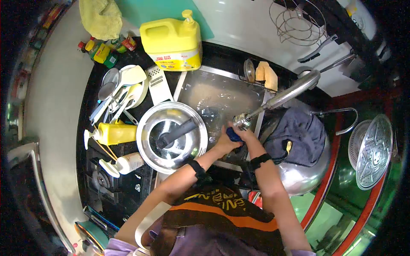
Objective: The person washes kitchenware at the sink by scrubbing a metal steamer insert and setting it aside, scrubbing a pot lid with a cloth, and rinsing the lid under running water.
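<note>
Both of my hands are close together over the sink point(218, 91), beneath the faucet point(294, 90). Between them is a small dark blue cloth-like bundle point(233, 135); its exact kind is hard to make out. My left hand point(224, 144) is closed on its left side. My right hand point(244, 134) closes on it from the right, partly hidden by the faucet head point(242, 121). Cloudy water with patches of foam lies in the sink. Left of my left hand stands a steel basin point(147, 151) holding a clear lid with a dark handle point(178, 133).
A large yellow detergent jug point(173, 42) stands behind the sink. At left are a bowl of utensils point(136, 96), a yellow pump bottle point(115, 133), a white spray bottle point(128, 163) and a gas stove point(102, 181). A grey towel point(301, 136) drapes over a steel pot point(305, 181) at right.
</note>
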Motion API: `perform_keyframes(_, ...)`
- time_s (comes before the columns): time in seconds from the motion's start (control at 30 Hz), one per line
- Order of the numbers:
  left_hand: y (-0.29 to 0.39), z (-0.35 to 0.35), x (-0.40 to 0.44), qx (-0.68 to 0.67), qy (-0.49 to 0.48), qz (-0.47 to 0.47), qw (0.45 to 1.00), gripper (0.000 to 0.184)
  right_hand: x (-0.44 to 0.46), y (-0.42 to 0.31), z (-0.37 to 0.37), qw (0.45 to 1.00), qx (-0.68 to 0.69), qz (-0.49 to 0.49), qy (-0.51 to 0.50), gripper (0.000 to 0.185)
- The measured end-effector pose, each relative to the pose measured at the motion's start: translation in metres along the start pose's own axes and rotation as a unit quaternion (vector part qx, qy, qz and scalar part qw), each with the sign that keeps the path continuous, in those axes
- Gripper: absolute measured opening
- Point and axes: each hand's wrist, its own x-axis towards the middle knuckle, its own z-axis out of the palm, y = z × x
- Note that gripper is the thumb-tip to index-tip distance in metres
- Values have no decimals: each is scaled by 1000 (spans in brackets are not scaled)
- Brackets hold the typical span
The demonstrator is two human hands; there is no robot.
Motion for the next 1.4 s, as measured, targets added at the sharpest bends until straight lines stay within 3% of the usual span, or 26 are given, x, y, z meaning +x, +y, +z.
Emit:
perform_keyframes(0.03, -10, 3, 5, -2, 1, 2, 1000, 109, -1, -8, 4, 1000, -2, -1, 0, 28)
perform_keyframes(0.1, -20, 9, 7, 110, 86, 132, 981, 100, -3, -26, 16, 990, -105, 55, 81, 27)
perform_keyframes(0.27, -6, 13, 0, 195, 72, 89, 974, 93, -22, -85, 23, 944, -224, 212, 114, 29)
perform_keyframes(0.3, 0, 11, -5, 219, 68, 58, 972, 92, -24, -89, 21, 946, -226, 209, 98, 49)
perform_keyframes(0.33, -11, 12, 1, 216, 71, 60, 972, 92, -24, -76, 20, 957, -203, 170, 114, 56)
perform_keyframes(0.4, -31, 8, 10, 284, 51, 151, 945, 90, -22, -50, 18, 973, -158, 90, 139, 69)
perform_keyframes(0.43, -16, -3, -1, 282, 60, 148, 946, 90, -32, -61, 13, 971, -161, 130, 118, 64)
perform_keyframes(0.47, -1, -16, -14, 125, -46, 56, 990, 88, -46, -73, 9, 981, -70, 147, 102, 54)
perform_keyframes(0.5, 22, -31, -34, -40, -148, -35, 988, 87, -62, -92, 5, 981, 20, 168, 90, 45)
perform_keyframes(0.53, 45, -45, -56, -144, -165, -136, 966, 76, -89, -112, 2, 961, 202, 168, 80, 32)
perform_keyframes(0.57, 39, -53, -62, -239, -211, -122, 940, 73, -110, -113, -6, 997, 9, 70, 30, 34)
perform_keyframes(0.6, 30, -58, -69, -330, -256, -105, 903, 70, -129, -112, -11, 982, -183, -35, -20, 36)
perform_keyframes(0.67, 55, -72, -106, -279, -220, -106, 929, 59, -154, -126, -2, 985, 164, 58, -7, 35)
perform_keyframes(0.7, 64, -78, -121, -222, -192, -111, 950, 50, -166, -139, 1, 985, 161, 57, -16, 35)
perform_keyframes(0.73, 59, -82, -128, -225, -184, -108, 951, 50, -177, -154, 3, 998, 57, -8, -19, 35)
perform_keyframes(0.77, 54, -85, -134, -161, -160, 15, 974, 47, -186, -169, 6, 996, -45, -74, -21, 35)
perform_keyframes(0.8, 50, -89, -141, -92, -133, 137, 977, 45, -192, -184, 10, 996, -46, -78, -26, 35)
perform_keyframes(0.87, 54, -102, -161, -93, -88, 141, 982, 39, -203, -213, 19, 980, -147, -120, -57, 38)
perform_keyframes(0.9, 60, -113, -171, -58, -54, 162, 984, 38, -204, -231, 26, 960, -196, -195, -29, 34)
perform_keyframes(1.0, 66, -141, -192, -3, 73, 181, 981, 35, -205, -265, 45, 920, -260, -289, 42, 27)
perform_keyframes(1.07, 57, -159, -192, -122, 110, 150, 975, 27, -193, -273, 46, 918, -190, -343, 63, 29)
perform_keyframes(1.1, 49, -168, -188, -283, 92, 90, 950, 25, -186, -269, 45, 947, -51, -310, 65, 33)
perform_keyframes(1.2, 46, -204, -201, -439, 13, 156, 885, 45, -166, -297, 50, 933, 310, -134, 121, 38)
perform_keyframes(1.27, 20, -216, -200, -446, 10, 152, 882, 65, -152, -333, 61, 905, 400, -146, -19, 42)
perform_keyframes(1.33, -1, -219, -220, -355, 102, 101, 924, 65, -134, -350, 73, 891, 410, -127, -146, 52)
perform_keyframes(1.4, -40, -221, -236, -300, 171, 23, 938, 49, -131, -369, 91, 872, 424, -116, -217, 54)
